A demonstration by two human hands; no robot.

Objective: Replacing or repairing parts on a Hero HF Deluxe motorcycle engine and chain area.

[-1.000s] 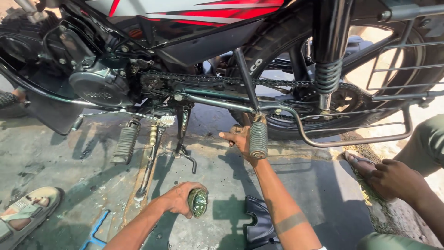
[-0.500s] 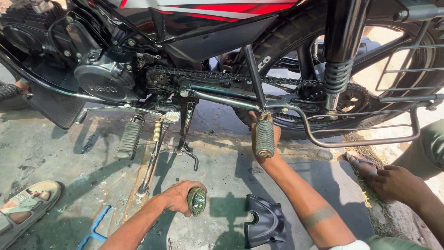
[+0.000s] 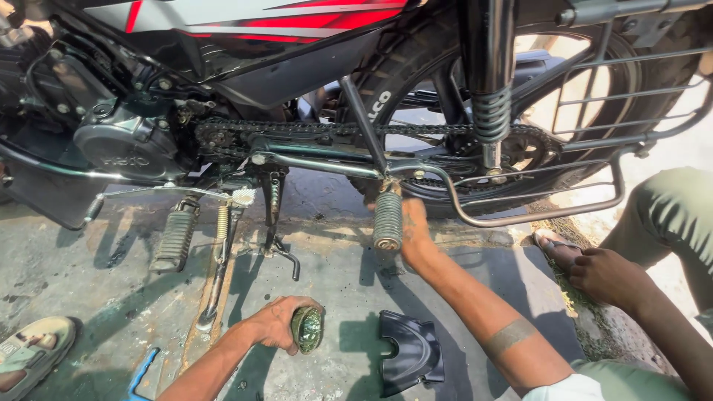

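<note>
Nearest the camera, the left hand (image 3: 278, 323) is closed around a small greenish, grimy round part (image 3: 307, 329), holding it just above the stained concrete floor (image 3: 96, 312). Just beside it on the floor lies a black curved plastic cover (image 3: 410, 353). The right hand (image 3: 414, 236) reaches under the motorcycle, behind the ribbed rear footpeg (image 3: 388, 220); it looks to be touching the frame there, but the peg hides the fingers, so I cannot tell whether they grip anything.

To do this well, judging from the view, the round part should stay level and clear of the gritty floor while the reaching hand feels for its spot, keeping away from the bare drive chain (image 3: 334, 128).

Farther back hang the front footpeg (image 3: 175, 239), the side stand (image 3: 217, 282) and the centre stand (image 3: 275, 215), then the shock spring (image 3: 490, 115) and rear tyre (image 3: 416, 67). Another person's hand (image 3: 605, 276) rests at the right, and a sandalled foot (image 3: 30, 356) shows at the left.

For markings: embossed lettering on the dark engine cover (image 3: 122, 145), white lettering on the tyre wall, red and white stripes on the bodywork above
</note>
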